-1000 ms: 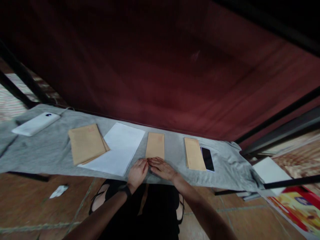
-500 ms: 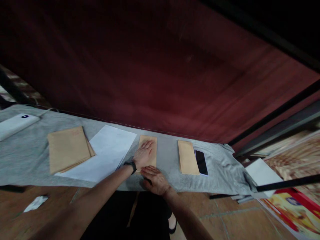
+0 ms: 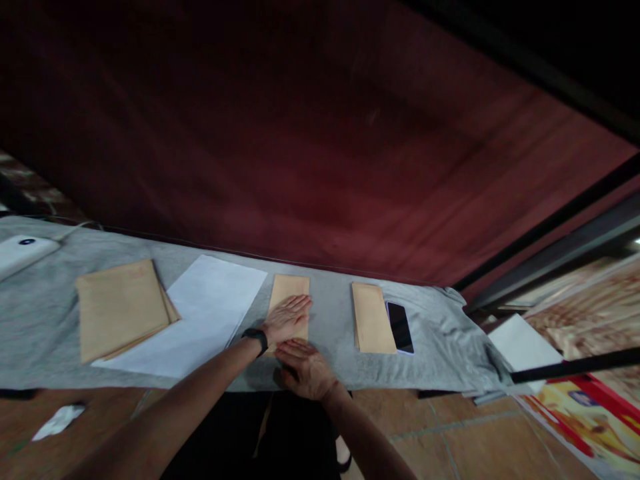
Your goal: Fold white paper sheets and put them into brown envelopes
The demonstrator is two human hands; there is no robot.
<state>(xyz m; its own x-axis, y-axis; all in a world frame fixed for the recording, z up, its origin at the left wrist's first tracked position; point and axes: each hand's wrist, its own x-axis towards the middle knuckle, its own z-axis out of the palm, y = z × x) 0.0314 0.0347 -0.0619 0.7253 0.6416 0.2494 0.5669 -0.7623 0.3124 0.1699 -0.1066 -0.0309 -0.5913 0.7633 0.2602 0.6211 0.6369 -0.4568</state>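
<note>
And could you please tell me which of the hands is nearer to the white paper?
Left. The left hand lies flat on the middle brown envelope, just right of the white paper; the right hand is at that envelope's near end, farther from the paper.

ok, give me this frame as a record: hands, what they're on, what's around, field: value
left hand: palm down, flat on middle envelope
left wrist: dark watch
right hand: fingers at envelope's near end; grip unclear
left stack: brown, overlapping white paper
white paper: between left stack and middle envelope
right stack: brown, right of both hands
phone: screen dark, just right of right stack
surface: grey cloth
</note>
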